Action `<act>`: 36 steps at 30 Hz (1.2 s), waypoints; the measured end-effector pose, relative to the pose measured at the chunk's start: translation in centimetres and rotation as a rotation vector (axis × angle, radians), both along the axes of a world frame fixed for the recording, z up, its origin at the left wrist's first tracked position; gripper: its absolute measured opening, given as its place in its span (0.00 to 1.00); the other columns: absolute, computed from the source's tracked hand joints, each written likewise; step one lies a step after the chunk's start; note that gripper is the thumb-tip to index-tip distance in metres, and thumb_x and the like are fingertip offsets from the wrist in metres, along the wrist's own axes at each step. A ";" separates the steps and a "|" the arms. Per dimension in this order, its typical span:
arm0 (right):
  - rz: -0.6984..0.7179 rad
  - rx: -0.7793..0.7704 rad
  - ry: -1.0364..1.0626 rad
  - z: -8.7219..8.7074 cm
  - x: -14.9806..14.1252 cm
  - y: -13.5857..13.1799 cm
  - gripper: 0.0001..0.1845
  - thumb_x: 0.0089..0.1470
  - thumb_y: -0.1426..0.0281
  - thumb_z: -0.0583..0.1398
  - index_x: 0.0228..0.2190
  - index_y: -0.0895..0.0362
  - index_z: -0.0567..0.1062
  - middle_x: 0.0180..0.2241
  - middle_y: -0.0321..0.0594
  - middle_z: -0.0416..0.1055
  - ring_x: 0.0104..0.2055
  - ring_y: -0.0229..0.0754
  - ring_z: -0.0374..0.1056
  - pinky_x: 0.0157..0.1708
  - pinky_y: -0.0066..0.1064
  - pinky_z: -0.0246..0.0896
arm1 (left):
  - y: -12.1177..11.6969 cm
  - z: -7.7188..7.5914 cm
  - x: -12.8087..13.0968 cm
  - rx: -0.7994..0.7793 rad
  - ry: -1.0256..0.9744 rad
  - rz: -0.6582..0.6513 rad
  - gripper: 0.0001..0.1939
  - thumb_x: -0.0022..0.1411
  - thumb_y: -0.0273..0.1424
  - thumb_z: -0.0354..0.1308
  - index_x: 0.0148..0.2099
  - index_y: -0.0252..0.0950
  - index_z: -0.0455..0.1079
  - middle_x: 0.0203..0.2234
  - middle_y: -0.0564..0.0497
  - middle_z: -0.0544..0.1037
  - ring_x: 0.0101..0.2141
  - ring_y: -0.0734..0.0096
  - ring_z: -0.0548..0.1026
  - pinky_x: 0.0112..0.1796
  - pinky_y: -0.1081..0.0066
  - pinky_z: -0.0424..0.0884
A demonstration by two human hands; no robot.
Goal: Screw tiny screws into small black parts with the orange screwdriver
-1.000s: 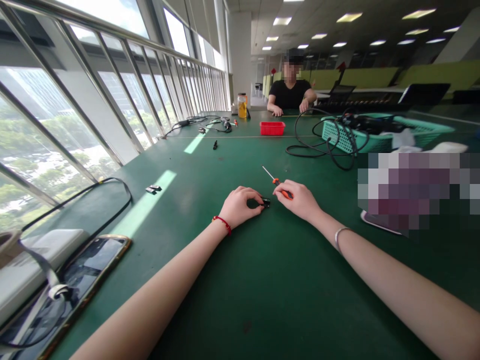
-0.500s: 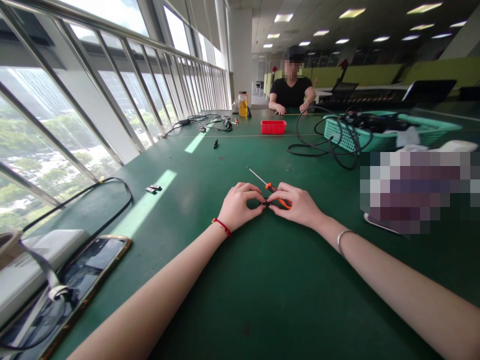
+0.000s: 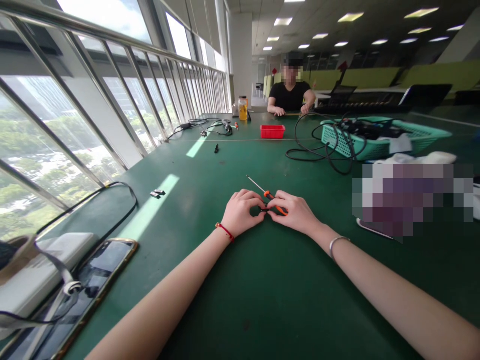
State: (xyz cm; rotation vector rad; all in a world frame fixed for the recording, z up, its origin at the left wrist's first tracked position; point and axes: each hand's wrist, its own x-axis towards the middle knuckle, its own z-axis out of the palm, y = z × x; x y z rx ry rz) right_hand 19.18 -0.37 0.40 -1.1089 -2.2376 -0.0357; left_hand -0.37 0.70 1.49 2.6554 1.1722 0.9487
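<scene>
Between the fingertips of both hands is a small black part (image 3: 264, 210), too small to identify. My left hand (image 3: 243, 211) pinches its left side with thumb and forefinger. On its other side, my right hand (image 3: 294, 211) pinches it the same way. An orange-and-black screwdriver (image 3: 268, 195) also lies in the right hand, its handle partly hidden by the fingers. Its thin metal shaft points away and to the left. Both hands are low over the green table (image 3: 240, 280).
Small dark pieces (image 3: 158, 193) and a black clip-like part (image 3: 216, 148) lie to the left. Beyond are a red tray (image 3: 272, 131), a jar (image 3: 243, 109), cables and a teal basket (image 3: 339, 142). A phone (image 3: 108, 265) lies near left. A person (image 3: 291, 95) sits opposite.
The view has shifted slightly, so everything on the table sits a little lower. Both hands keep the same pinch on the black part, and the screwdriver stays in the right hand.
</scene>
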 end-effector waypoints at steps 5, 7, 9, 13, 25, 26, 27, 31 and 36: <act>0.003 0.001 0.013 0.0 -0.3 -0.3 0.06 0.51 0.68 0.58 0.31 0.54 0.76 0.32 0.37 0.67 0.29 0.35 0.66 0.30 0.26 0.59 | -0.1 0.1 -0.1 -0.028 -0.028 -0.004 0.02 0.53 0.30 0.61 0.31 0.40 0.74 0.37 0.54 0.79 0.41 0.66 0.71 0.44 0.65 0.65; -0.006 -0.017 0.057 0.1 -0.3 -0.3 0.07 0.50 0.68 0.58 0.32 0.54 0.76 0.32 0.37 0.67 0.30 0.35 0.66 0.30 0.26 0.59 | -0.1 0.1 -0.1 -0.042 -0.042 0.003 0.02 0.52 0.30 0.61 0.31 0.40 0.74 0.37 0.54 0.79 0.41 0.67 0.71 0.44 0.64 0.66; -0.045 -0.042 0.133 0.2 -0.2 -0.3 0.07 0.51 0.67 0.58 0.32 0.54 0.76 0.32 0.37 0.67 0.31 0.35 0.66 0.31 0.26 0.59 | 0.0 0.0 -0.2 -0.062 -0.049 0.005 0.02 0.52 0.29 0.61 0.30 0.40 0.74 0.39 0.54 0.79 0.42 0.66 0.71 0.45 0.64 0.66; -0.124 -0.097 0.269 0.4 0.3 0.0 0.08 0.54 0.69 0.55 0.30 0.55 0.75 0.30 0.37 0.67 0.31 0.36 0.67 0.33 0.27 0.60 | 0.5 -0.4 -0.3 -0.135 -0.035 -0.022 0.03 0.54 0.29 0.60 0.32 0.40 0.75 0.42 0.54 0.79 0.46 0.64 0.71 0.48 0.61 0.66; -0.154 -0.204 0.330 0.3 0.8 0.3 0.10 0.55 0.69 0.53 0.29 0.54 0.75 0.29 0.37 0.68 0.30 0.36 0.66 0.31 0.28 0.59 | 0.4 0.2 -2.4 -0.233 -0.146 0.191 0.04 0.55 0.31 0.59 0.31 0.39 0.75 0.37 0.52 0.80 0.41 0.65 0.73 0.46 0.63 0.69; -0.155 -0.214 0.333 0.3 0.8 0.3 0.10 0.55 0.69 0.53 0.29 0.54 0.75 0.29 0.37 0.68 0.29 0.36 0.66 0.30 0.28 0.59 | 0.4 0.4 -3.8 -0.221 -0.153 0.258 0.04 0.55 0.32 0.59 0.31 0.39 0.75 0.38 0.51 0.80 0.41 0.64 0.74 0.46 0.63 0.69; -0.154 -0.225 0.333 0.3 0.8 0.2 0.10 0.55 0.69 0.53 0.29 0.54 0.75 0.29 0.37 0.68 0.28 0.36 0.65 0.29 0.28 0.58 | 0.5 0.6 -5.5 -0.194 -0.161 0.337 0.05 0.55 0.32 0.59 0.32 0.39 0.75 0.38 0.51 0.80 0.41 0.64 0.74 0.46 0.63 0.69; -0.132 -0.258 0.323 0.3 0.8 0.2 0.11 0.55 0.69 0.53 0.29 0.55 0.75 0.29 0.37 0.68 0.28 0.36 0.65 0.30 0.29 0.58 | 0.7 1.0 -13.1 -0.058 -0.121 0.700 0.09 0.54 0.37 0.57 0.31 0.39 0.76 0.37 0.51 0.80 0.40 0.60 0.75 0.45 0.62 0.69; -0.120 -0.282 0.315 0.4 0.8 0.2 0.11 0.55 0.69 0.53 0.30 0.54 0.75 0.29 0.38 0.69 0.28 0.37 0.66 0.31 0.29 0.59 | 1.0 0.4 -17.1 -0.072 -0.066 0.946 0.13 0.52 0.40 0.56 0.33 0.39 0.77 0.38 0.50 0.80 0.43 0.55 0.73 0.45 0.60 0.68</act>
